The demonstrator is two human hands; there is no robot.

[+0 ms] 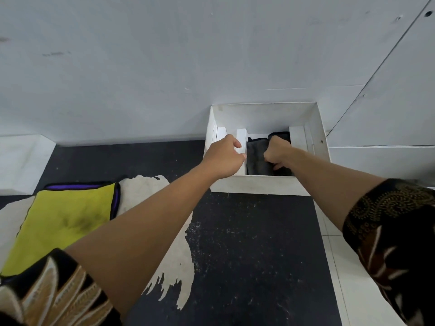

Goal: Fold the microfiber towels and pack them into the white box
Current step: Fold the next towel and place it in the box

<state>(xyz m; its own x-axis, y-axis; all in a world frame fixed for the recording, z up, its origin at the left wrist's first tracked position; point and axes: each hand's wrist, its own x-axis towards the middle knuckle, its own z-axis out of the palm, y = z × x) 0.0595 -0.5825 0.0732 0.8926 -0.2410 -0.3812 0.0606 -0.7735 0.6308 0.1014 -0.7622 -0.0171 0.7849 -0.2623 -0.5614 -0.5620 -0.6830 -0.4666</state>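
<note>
The open white box (266, 114) stands against the wall at the back of the dark floor. A folded dark grey towel (256, 156) lies inside it, in the right part. My right hand (277, 151) is down in the box with its fingers curled round the towel's edge. My left hand (226, 158) is curled over the box's left side and holds a white cardboard divider (242, 140) beside the towel. A yellow towel (63, 220) with purple and black trim lies flat on the floor at the left, partly under my left forearm.
A worn dark mat with pale bare patches (247, 255) covers the floor in front of the box. White tiles (348, 278) run along the right. A white ledge (21, 161) sits at the far left. The grey wall (164, 67) rises right behind the box.
</note>
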